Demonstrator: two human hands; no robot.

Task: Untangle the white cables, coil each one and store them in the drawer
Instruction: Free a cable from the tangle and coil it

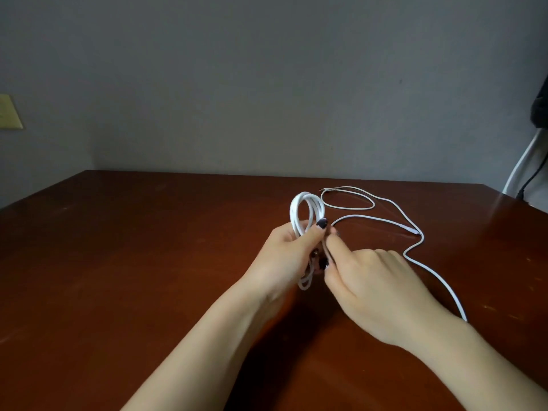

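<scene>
Head view looks down on a brown table [148, 262] against a grey wall [267, 69]. Left hand [284, 250] grips a white coil [307, 212], held upright above the table, loops sticking out above and below the fist. Right hand [367, 280] pinches with thumb and forefinger right beside the coil; what it holds is hidden between the fingers. A loose cable [421, 262] trails across the table to the right, and a thinner cable [347, 200] lies looped behind it.

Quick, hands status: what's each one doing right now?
Left hand: closed, holding the coiled white cable.
Right hand: fingers pinched at the coil; exactly what they grip is hidden.
</scene>
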